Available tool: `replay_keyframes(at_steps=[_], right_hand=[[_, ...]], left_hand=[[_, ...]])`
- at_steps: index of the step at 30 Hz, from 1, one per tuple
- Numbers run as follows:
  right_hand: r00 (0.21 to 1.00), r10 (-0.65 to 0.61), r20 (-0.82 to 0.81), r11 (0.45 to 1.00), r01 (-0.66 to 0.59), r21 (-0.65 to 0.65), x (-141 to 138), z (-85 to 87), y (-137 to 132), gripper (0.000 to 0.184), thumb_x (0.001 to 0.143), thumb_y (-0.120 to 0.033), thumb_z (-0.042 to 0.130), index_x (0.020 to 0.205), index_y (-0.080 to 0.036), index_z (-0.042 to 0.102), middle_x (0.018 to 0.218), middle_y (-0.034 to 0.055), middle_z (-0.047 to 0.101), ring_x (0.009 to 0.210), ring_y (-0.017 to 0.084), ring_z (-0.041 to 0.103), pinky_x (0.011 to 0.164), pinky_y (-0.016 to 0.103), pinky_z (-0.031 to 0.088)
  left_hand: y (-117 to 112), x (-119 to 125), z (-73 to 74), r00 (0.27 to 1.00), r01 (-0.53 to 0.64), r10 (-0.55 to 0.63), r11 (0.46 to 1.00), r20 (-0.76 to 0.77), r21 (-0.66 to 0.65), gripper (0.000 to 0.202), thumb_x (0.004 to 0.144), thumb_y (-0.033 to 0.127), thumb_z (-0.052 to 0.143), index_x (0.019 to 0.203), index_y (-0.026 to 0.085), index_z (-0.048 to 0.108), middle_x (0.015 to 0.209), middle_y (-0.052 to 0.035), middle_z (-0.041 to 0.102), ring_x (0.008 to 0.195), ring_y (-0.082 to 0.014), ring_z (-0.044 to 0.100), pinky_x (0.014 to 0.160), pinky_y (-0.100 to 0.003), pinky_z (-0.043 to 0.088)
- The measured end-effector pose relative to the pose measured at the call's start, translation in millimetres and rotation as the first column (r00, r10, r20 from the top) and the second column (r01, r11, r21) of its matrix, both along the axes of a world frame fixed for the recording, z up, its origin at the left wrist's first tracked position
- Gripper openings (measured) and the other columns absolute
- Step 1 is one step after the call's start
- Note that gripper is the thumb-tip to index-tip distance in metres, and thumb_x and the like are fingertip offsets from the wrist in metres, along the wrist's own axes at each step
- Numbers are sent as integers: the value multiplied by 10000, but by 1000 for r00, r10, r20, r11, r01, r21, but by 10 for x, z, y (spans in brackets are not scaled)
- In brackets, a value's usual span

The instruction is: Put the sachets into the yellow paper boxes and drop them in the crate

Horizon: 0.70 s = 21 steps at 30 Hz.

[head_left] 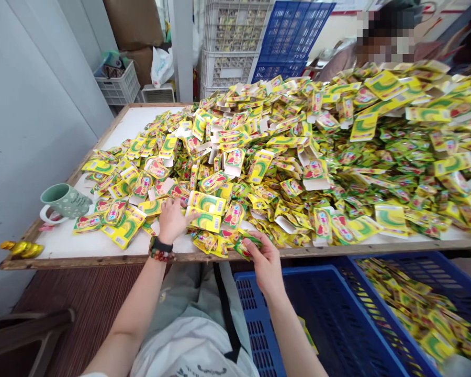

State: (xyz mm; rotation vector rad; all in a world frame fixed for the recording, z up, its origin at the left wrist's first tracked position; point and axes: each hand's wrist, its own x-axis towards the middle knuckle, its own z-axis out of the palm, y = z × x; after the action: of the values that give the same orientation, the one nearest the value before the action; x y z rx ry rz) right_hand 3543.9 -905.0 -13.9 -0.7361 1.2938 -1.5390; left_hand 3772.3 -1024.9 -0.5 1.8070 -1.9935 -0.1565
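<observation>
A large heap of yellow-green sachets and flat printed cartons [282, 157] covers most of the white-topped table [70, 243]. My left hand [172, 220] lies with its fingers apart on a flat yellow-green carton [206, 212], close to the table's near edge. My right hand [264, 264] pinches a small yellow-green sachet [248, 243] at the heap's front edge, above the wooden rim. Much of the sachet is hidden by my fingers. A black band and a beaded bracelet circle my left wrist.
A green speckled mug [65, 201] and gold-wrapped items [21, 248] sit at the left end. Below the near edge are a blue crate [259, 324] and another holding sachets [412, 309]. A grey wall runs along the left. A person's sleeve [337, 63] shows beyond the heap, before stacked crates [235, 47].
</observation>
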Motion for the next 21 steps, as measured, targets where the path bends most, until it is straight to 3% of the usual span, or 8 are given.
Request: replay_keyframes(at_steps=[3,5,7,9,11,14,18,21], right_hand=[[999,-1,51,1000,0,11,5,-3,40,347,657,-441,794,875,-212,650,714,-20,595,587,109,532,478,223,492],[998,-8,59,1000,8,7,15,-19,56,346,655,-436,797,875,-215,646,715,-21,590,586,111,528,465,222,488],[998,-6,59,1000,5,9,26,-39,62,353,649,-428,804,887,-218,648,752,-15,602,601,115,536,463,224,488],[998,-7,70,1000,6,13,35,-51,65,365,643,-425,810,898,-219,650,771,-13,609,601,114,537,459,223,484],[995,-24,102,1000,23,12,39,-47,69,367,641,-426,813,898,-221,651,751,-19,604,591,108,533,457,214,471],[983,-105,151,994,107,-7,35,-17,83,363,621,-417,829,870,-220,653,719,-32,606,594,92,538,493,194,463],[981,-166,103,980,176,-91,61,43,90,320,663,-398,810,898,-228,675,811,-20,653,698,93,580,649,219,498],[982,-165,-92,965,142,-222,133,125,47,214,767,-370,731,926,-233,688,919,9,670,832,139,613,782,294,507]], left_hand=[[131,-17,-74,999,16,-15,1000,-39,24,489,632,502,797,923,138,652,1000,-138,565,997,-322,536,909,-461,455],[228,-53,-95,995,14,-13,1000,-97,10,346,642,400,801,836,152,658,996,-129,565,1020,-321,527,930,-487,443],[320,-115,-65,972,52,-76,992,-224,-112,181,691,307,746,708,176,622,1080,-127,576,1108,-320,505,993,-514,404],[408,-194,15,893,179,-273,945,-358,-274,208,750,237,644,591,190,520,1181,-108,593,1212,-307,472,1066,-527,343],[489,-274,111,759,344,-485,865,-435,-366,296,773,171,547,536,198,371,1146,-91,644,1226,-287,496,1085,-518,331],[576,-367,180,628,520,-606,794,-489,-315,307,771,134,482,571,210,263,911,-88,669,1098,-273,586,1026,-502,389],[607,-440,21,698,624,-638,765,-324,-161,292,736,350,671,821,190,442,1045,-142,558,1071,-313,537,909,-491,475],[596,-483,-155,712,649,-678,734,-180,-199,359,752,255,652,1029,158,446,1118,-165,529,1103,-313,515,920,-491,483]])
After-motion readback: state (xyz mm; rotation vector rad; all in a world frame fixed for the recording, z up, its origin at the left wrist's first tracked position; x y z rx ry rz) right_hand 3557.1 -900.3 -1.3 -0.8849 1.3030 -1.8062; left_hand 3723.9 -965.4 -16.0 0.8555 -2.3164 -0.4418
